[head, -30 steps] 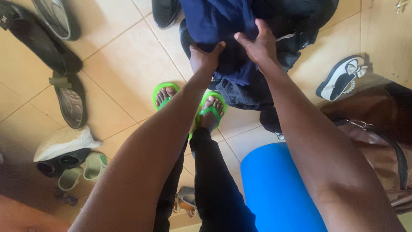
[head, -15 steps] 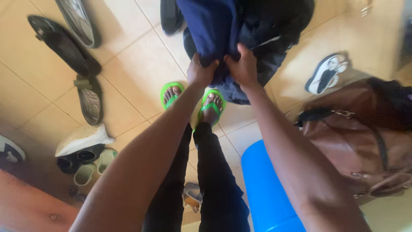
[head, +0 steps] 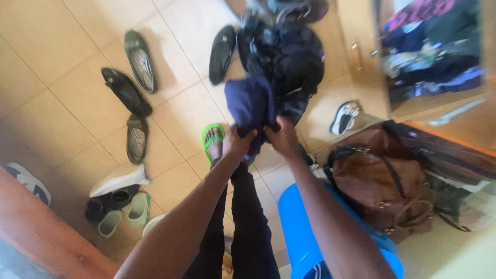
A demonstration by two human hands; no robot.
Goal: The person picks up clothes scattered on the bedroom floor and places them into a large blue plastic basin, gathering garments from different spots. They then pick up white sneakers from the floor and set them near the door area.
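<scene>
— What are the hands doing from where you are watching?

— I am seeing both closed on a navy blue garment (head: 251,106). The left hand (head: 236,143) is pinching one side of its lower edge, and the right hand (head: 283,137) is gripping the other, close together.

— And where is the garment hanging?

— It is dangling above the tiled floor (head: 77,36), just in front of a heap of dark clothes (head: 289,54) and over the feet in green sandals (head: 213,137).

— How would you be handling it well?

— I am judging that spreading the hands apart along the edge would open the cloth flat, while keeping it clear of the blue bucket (head: 299,217) and brown bag (head: 380,178).
</scene>
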